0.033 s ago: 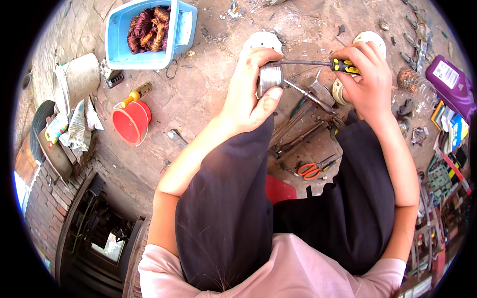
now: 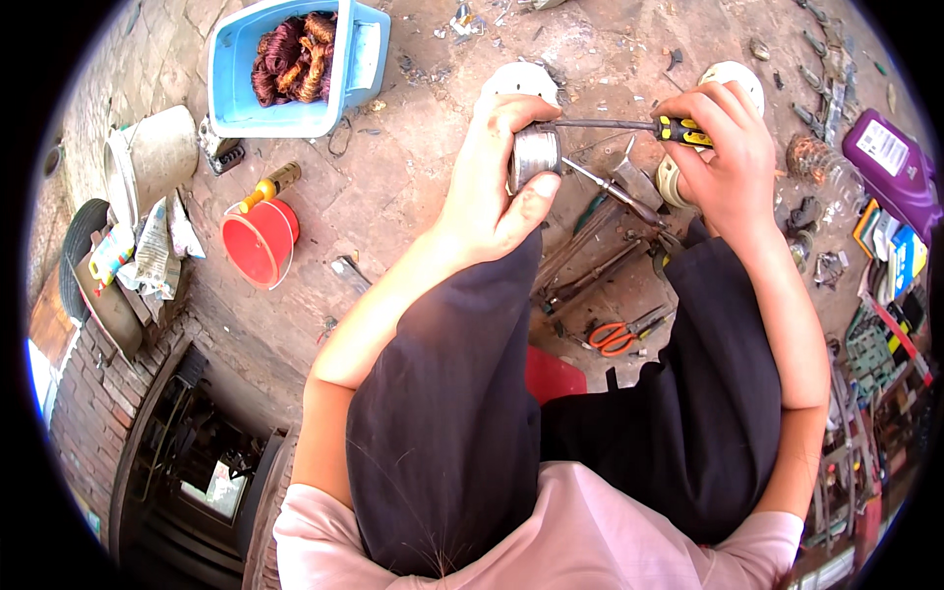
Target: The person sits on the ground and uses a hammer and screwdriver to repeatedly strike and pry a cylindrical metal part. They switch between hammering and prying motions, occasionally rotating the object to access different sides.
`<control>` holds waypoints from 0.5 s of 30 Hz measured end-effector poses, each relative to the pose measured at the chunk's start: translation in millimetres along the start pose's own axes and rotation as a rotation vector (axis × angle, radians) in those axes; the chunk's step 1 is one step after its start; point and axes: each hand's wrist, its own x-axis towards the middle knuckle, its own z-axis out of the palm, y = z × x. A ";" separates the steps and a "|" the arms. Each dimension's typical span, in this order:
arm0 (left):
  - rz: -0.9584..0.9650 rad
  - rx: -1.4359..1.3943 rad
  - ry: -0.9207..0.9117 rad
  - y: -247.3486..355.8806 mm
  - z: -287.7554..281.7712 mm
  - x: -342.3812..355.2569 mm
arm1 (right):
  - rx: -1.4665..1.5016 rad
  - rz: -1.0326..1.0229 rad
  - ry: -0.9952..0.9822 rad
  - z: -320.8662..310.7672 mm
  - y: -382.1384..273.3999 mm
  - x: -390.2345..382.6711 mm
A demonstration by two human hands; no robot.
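Floor brown, worn, strewn with small debris. Brickwork stands at lower left, beside a dark framed opening. Lighting over the floor is bright.

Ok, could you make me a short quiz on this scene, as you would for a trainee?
1. What does the left hand hold?
2. True or false: the orange-handled tool lies inside the red bucket.
3. Which colour is the tub holding the reddish-brown coils: (a) green, (b) light blue or (c) black?

Key:
1. A silvery round part.
2. False; the orange-handled tool lies on the ground.
3. (b).
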 end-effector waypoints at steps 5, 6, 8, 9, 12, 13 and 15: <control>0.046 0.035 -0.018 0.2 -0.2 1.2 | -0.001 0.021 -0.011 0.5 0.4 -0.8; 0.048 0.035 -0.025 0.5 -0.3 1.4 | 0.000 0.024 -0.011 0.2 0.7 -1.0; 0.048 0.036 -0.036 1.2 0.0 1.5 | 0.001 0.023 -0.007 0.5 2.2 -1.7; 0.046 0.036 -0.040 1.7 0.2 1.4 | 0.001 0.022 -0.004 0.7 2.9 -1.9; 0.043 0.036 -0.047 1.7 1.1 1.1 | 0.003 0.028 -0.005 0.7 3.5 -2.0; 0.042 0.036 -0.048 1.6 1.4 1.0 | 0.002 0.024 0.001 1.0 4.0 -2.2; 0.046 0.041 -0.052 1.9 1.6 1.5 | -0.002 0.018 0.013 1.5 5.0 -2.9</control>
